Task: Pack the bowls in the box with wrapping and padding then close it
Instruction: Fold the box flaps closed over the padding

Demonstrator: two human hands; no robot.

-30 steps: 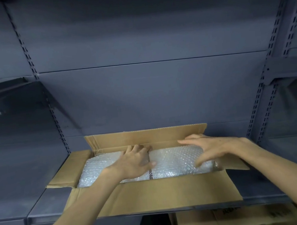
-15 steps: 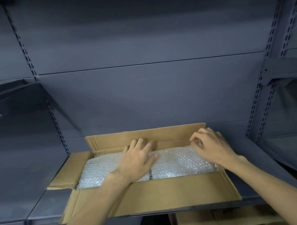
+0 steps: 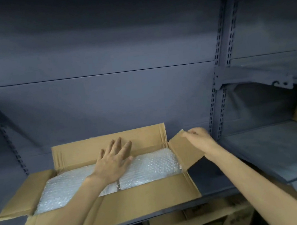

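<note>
Pinching the raised outer corner of the right end flap [image 3: 184,150] between the curled fingers and thumb of my right hand [image 3: 198,137], I have the box [image 3: 145,201] in front of me on the shelf [image 3: 217,191], its long axis running left to right across my view. My left hand [image 3: 113,162] lies flat and spread, fingers straight, on the bubble wrap [image 3: 150,167] near the middle of the box, fingertips against the upright back flap [image 3: 147,138]. As I judge it, the coming fold turns on this: the right end flap hinges on the short right wall and must swing leftward over the padding, so my right hand is the nearer one, and my left hand lies in its path. I count four flaps: the back one upright, the front flap [image 3: 118,210] hanging down towards me, the left end flap [image 3: 25,194] lying out flat, the right one lifted. Two bubble-wrapped bundles show, side by side with a seam between; the bowls themselves are hidden under the wrap.
</note>
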